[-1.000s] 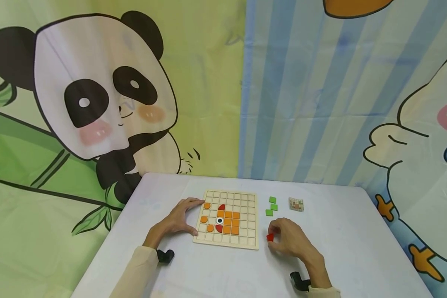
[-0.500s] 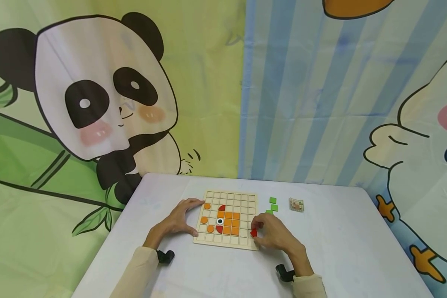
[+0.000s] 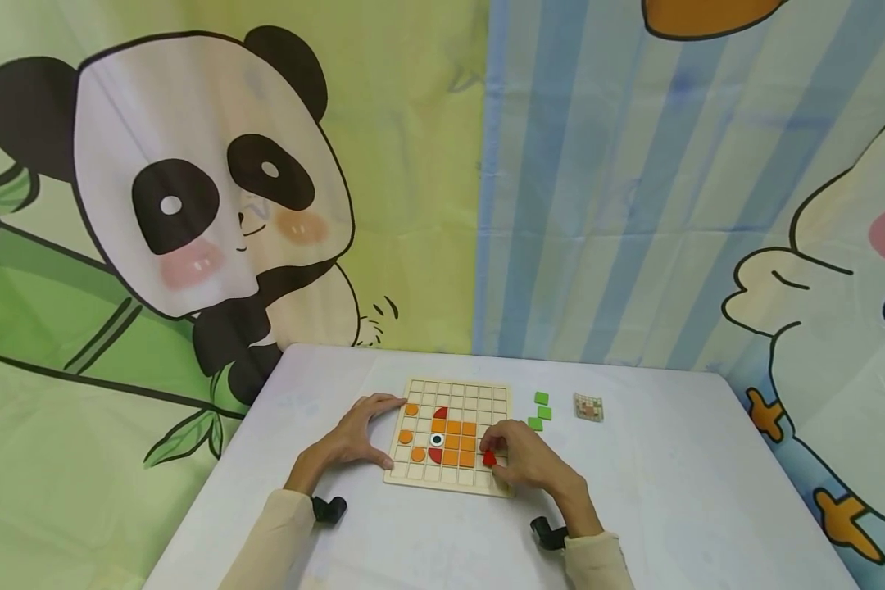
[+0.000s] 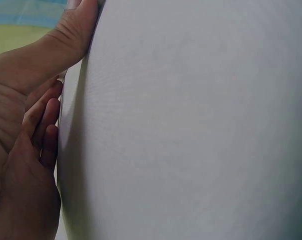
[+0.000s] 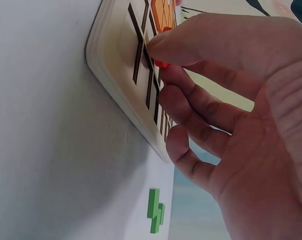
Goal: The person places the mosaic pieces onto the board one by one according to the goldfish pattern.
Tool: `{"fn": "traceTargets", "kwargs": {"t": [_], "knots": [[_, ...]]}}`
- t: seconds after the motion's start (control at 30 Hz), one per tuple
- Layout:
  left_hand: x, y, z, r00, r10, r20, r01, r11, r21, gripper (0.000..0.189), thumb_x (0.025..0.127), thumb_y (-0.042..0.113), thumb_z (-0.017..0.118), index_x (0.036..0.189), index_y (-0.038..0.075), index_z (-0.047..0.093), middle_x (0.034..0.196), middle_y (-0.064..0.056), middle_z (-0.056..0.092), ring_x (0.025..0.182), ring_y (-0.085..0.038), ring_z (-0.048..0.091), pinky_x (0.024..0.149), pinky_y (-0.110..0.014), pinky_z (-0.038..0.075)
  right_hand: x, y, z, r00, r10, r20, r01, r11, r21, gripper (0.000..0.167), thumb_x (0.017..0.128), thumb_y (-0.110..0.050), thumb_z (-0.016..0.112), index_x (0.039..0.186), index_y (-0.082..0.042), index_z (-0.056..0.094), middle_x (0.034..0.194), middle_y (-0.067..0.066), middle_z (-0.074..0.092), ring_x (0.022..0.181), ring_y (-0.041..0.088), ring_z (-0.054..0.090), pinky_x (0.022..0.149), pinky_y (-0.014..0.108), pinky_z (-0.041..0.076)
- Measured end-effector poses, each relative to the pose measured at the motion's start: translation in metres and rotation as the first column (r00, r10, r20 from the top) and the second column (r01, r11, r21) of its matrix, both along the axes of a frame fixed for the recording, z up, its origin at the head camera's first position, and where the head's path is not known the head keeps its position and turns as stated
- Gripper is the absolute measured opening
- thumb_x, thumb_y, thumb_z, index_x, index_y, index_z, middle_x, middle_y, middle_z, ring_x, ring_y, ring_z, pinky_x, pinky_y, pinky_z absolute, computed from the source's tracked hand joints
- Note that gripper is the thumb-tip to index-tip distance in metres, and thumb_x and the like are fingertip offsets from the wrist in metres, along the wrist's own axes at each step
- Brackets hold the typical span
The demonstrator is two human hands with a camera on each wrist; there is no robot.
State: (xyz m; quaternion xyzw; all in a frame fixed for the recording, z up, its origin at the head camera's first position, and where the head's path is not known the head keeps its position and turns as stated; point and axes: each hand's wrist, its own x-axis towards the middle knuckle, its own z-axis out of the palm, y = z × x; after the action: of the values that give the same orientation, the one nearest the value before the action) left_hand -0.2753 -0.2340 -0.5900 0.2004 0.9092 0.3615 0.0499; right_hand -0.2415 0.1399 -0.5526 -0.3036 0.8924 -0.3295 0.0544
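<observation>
A square wooden grid board (image 3: 450,482) lies on the white table. On it sit orange square tiles (image 3: 468,443), a white eye tile (image 3: 437,440), two red quarter-round tiles (image 3: 436,456) and three orange round tiles (image 3: 418,454) towards the left. My left hand (image 3: 351,430) spreads thumb and fingers along the board's left edge, touching it. Between thumb and fingertips, my right hand (image 3: 531,456) pinches a small red tile (image 3: 490,459) over the right-hand squares, just right of the orange block. The fingers partly hide the red tile's outline in the right wrist view (image 5: 161,64).
Three green square tiles (image 3: 544,413) lie on the table right of the board. Farther right is a small patterned card (image 3: 588,407). A printed panda curtain (image 3: 206,164) hangs behind the table's far edge.
My right hand has carried the red tile leftward from the table onto the board's right side. The left hand has stayed at the board's edge.
</observation>
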Motion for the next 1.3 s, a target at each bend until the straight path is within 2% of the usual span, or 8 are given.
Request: {"fn": "traceTargets", "kwargs": {"t": [0.13,0.3,0.5,0.7,0.93,1.3], "knots": [[0.0,0.001,0.001,1.0,-0.004,0.003,0.004,1.0,0.0,0.121,0.056,0.039,0.11,0.162,0.019,0.054,0.165,-0.009,0.052,0.153,-0.04,0.044,0.127,-0.072,0.036,-0.001,-0.002,-0.001,0.999,0.008,0.036,-0.008,1.0,-0.009,0.026,0.082,0.007,0.081,0.102,-0.01,0.08,0.101,0.003,0.078,0.086,0.013,0.067,0.084,0.032,0.062],[0.0,0.001,0.0,1.0,0.001,0.005,-0.001,1.0,0.002,0.121,0.056,0.038,0.11,0.162,0.02,0.054,0.165,-0.008,0.052,0.155,-0.041,0.042,0.127,-0.072,0.035,0.0,-0.003,-0.002,1.0,0.006,0.016,-0.006,1.0,0.001,0.024,0.082,0.002,0.086,0.102,-0.009,0.079,0.099,0.003,0.077,0.086,0.014,0.066,0.083,0.033,0.061],[0.0,0.001,0.0,1.0,-0.001,-0.007,0.0,1.0,-0.012,0.122,0.055,0.037,0.111,0.161,0.019,0.055,0.164,-0.01,0.053,0.153,-0.043,0.043,0.125,-0.073,0.037,0.004,-0.001,-0.001,0.999,-0.04,0.004,0.04,0.999,0.017,0.015,0.085,-0.006,0.088,0.095,-0.01,0.079,0.089,-0.001,0.074,0.079,0.015,0.063,0.074,0.024,0.054],[0.0,0.0,-0.001,1.0,0.005,0.004,-0.005,1.0,-0.02,0.122,0.056,0.038,0.11,0.162,0.019,0.054,0.166,-0.009,0.051,0.157,-0.043,0.041,0.127,-0.073,0.034,0.006,0.001,-0.005,0.997,-0.071,0.004,0.071,0.997,0.011,0.011,0.086,-0.004,0.085,0.093,-0.011,0.079,0.081,-0.008,0.069,0.072,0.01,0.059,0.066,0.021,0.051],[-0.001,0.0,0.0,1.0,-0.002,-0.004,0.002,1.0,-0.022,0.122,0.057,0.04,0.11,0.163,0.02,0.053,0.166,-0.008,0.051,0.157,-0.042,0.041,0.128,-0.073,0.034,0.006,-0.002,-0.006,0.997,-0.076,-0.013,0.076,0.997,-0.025,0.01,0.085,0.002,0.083,0.091,-0.006,0.08,0.077,-0.006,0.07,0.068,0.005,0.058,0.062,0.021,0.051],[-0.003,-0.001,-0.003,1.0,-0.004,0.001,0.004,1.0,-0.021,0.123,0.056,0.042,0.11,0.163,0.022,0.053,0.166,-0.008,0.051,0.157,-0.042,0.041,0.128,-0.073,0.033,0.01,-0.005,-0.004,0.996,-0.091,0.009,0.091,0.995,-0.031,0.008,0.084,-0.002,0.085,0.085,-0.008,0.08,0.071,-0.007,0.067,0.062,0.003,0.055,0.056,0.02,0.049]]}}
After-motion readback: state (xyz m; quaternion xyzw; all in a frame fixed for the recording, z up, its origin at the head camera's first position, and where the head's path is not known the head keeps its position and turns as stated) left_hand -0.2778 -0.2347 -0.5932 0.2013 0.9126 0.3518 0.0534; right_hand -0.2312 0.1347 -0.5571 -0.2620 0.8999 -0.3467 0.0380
